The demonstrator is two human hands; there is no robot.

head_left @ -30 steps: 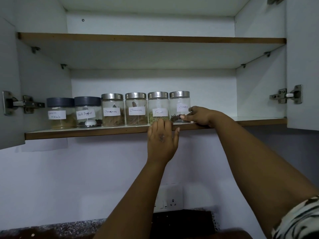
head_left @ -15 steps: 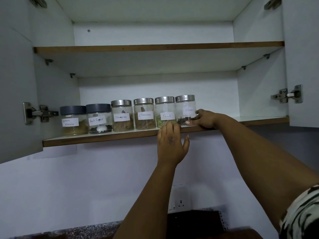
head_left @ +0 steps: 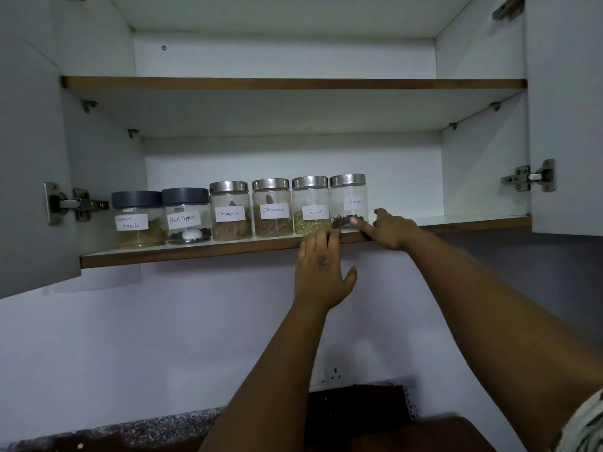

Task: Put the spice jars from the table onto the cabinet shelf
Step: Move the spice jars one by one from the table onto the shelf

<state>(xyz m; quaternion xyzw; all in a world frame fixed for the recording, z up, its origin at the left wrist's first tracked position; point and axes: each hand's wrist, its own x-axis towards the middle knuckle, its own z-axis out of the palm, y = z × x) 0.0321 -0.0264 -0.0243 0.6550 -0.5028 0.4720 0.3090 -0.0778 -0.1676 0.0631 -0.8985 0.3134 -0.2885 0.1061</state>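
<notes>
Several labelled spice jars stand in a row on the lower cabinet shelf point(head_left: 195, 252). From the left they read garam masala point(head_left: 137, 220), black pepper point(head_left: 186, 216), two cinnamon jars point(head_left: 230, 212) point(head_left: 271, 208), fennel point(head_left: 310, 205) and cloves point(head_left: 348, 200). My right hand point(head_left: 388, 228) rests on the shelf edge, its forefinger touching the base of the cloves jar. My left hand point(head_left: 321, 269) is raised below the fennel jar, fingers straight and fingertips at the shelf's front edge. Neither hand holds anything.
The upper shelf point(head_left: 293, 83) holds nothing. Both cabinet doors point(head_left: 29, 158) point(head_left: 567, 125) stand open at the sides, hinges showing. Shelf space right of the cloves jar is bare. Below are a wall socket point(head_left: 334, 373) and a speckled countertop point(head_left: 114, 435).
The view has shifted so the cabinet sits more to the right and lower. My right fingers have slid along the cloves jar's base; my left hand stays at the shelf edge.
</notes>
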